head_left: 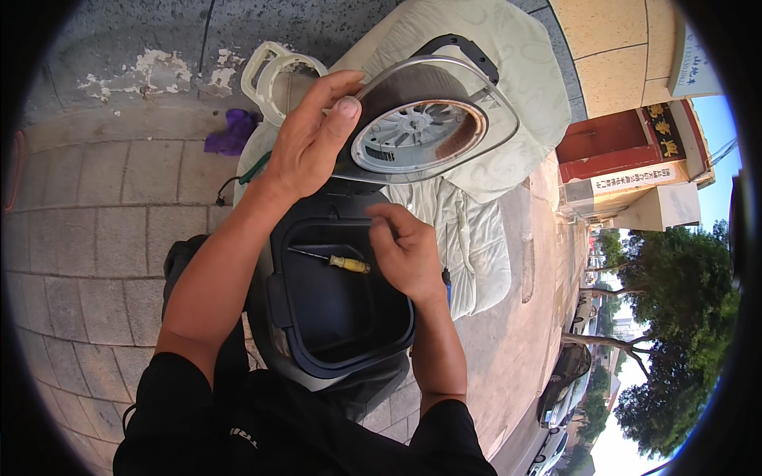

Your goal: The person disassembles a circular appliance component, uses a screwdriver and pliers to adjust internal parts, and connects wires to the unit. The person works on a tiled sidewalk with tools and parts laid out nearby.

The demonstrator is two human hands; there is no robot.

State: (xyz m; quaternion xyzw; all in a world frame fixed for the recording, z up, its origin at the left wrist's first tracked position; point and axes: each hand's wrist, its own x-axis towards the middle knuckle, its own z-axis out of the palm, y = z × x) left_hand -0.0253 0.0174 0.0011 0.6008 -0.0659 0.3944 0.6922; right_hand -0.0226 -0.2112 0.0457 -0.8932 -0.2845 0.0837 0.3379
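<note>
Black sleeves (238, 420) fill the lower edge, and between the two forearms sits a dark, square-mouthed appliance body (337, 301), held close against the person's lap. Inside its hollow lies a yellow-handled screwdriver (333, 260), loose on the inner floor, tip pointing to the left.

Over the far rim the left hand (305, 143) grips the hinged lid (421, 119) of the appliance, thumb wrapped over its edge and fingers behind it, tilting it up so the round metal underside with its fan-like spokes faces the camera (one patch of that disc looks browned). Just below, the right hand (405, 250) hovers at the back rim of the cavity with fingers curled loosely inward, touching or nearly touching the rim; it holds nothing that I can make out.

To do this well, I judge the lid should be kept steady by the left hand while the right works near the hinge, and the screwdriver kept within reach.

Beyond lie a pale quilted cloth (476, 198), a white plastic jug (274, 71), a purple rag (232, 131) and grey paving (103, 214).
</note>
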